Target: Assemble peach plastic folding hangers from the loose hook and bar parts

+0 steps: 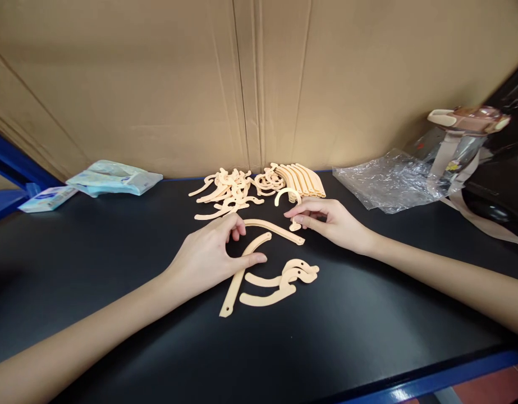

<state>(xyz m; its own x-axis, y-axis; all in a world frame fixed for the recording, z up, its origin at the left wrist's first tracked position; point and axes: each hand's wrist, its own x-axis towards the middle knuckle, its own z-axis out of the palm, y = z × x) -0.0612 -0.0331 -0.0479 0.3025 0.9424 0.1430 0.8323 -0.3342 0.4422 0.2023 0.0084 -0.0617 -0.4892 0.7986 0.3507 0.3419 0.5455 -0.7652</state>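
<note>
My right hand (320, 219) pinches a cream plastic hanger hook (289, 193) between thumb and fingertips, its curved end pointing up and left. My left hand (216, 247) hovers over a long curved arm piece (233, 293) with thumb and fingers apart; whether it touches the piece I cannot tell. Another long arm piece (275, 226) lies between the hands, its left end hidden behind my left fingers. Closer to me, two S-shaped pieces (267, 297) with small holes rest partly overlapping on the black tabletop (368, 325).
At the back sit a loose heap of S-shaped pieces (229, 188), several hooks (267, 179) and a row of stacked arm pieces (303, 179). Tissue packs (113, 178) lie left. A clear plastic bag (380, 179) and a strapped bottle (467, 134) occupy the right. Cardboard (157, 84) stands behind.
</note>
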